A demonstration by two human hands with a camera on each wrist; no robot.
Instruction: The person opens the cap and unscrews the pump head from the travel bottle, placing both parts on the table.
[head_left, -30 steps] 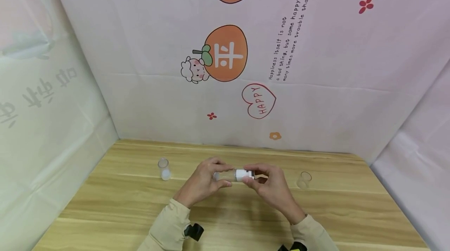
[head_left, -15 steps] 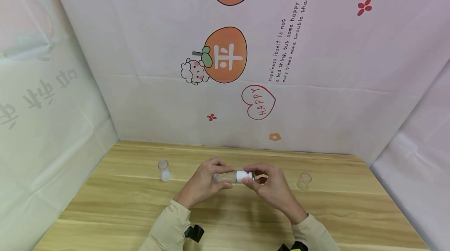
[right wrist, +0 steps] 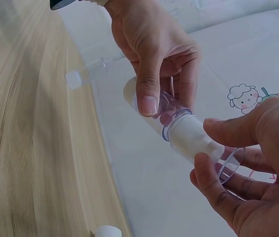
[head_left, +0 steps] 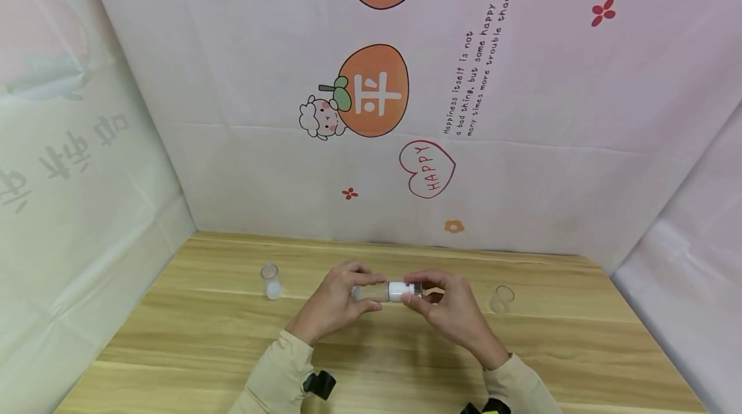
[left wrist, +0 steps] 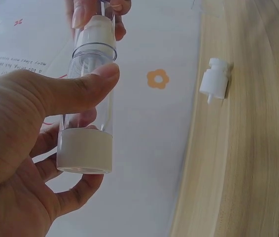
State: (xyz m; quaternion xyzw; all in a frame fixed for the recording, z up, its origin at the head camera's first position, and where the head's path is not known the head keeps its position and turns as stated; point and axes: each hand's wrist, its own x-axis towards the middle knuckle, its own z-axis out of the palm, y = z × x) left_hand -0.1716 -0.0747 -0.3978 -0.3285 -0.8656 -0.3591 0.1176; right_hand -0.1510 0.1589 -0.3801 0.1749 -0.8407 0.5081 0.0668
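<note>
1. On the desk (head_left: 191, 337), a clear tube (head_left: 271, 282) with a white end lay toward the far left corner.
2. A colourless cap (head_left: 501, 299), smooth and rounded, sat toward the far right corner.
3. A white pump head (left wrist: 215, 79), with stepped cylinders and a thin stem, lay near the far edge.
4. The cloth wall (head_left: 261, 176), faintly creased and printed with fruit, animals and flowers, rose behind that edge.
5. Above the desk's middle, the bottle (head_left: 394, 291) was held sideways, roughly along the far edge: a see-through cylinder, a white base, and a white part inside clear material at the other end.
6. The left hand (head_left: 330, 301) gripped the see-through body, fingers covering some of it.
7. The right hand (head_left: 455, 304) pinched the white-part end, partly hiding it.
8. Both sleeves (head_left: 278, 366) were beige; the desk showed streaked wood grain.
</note>
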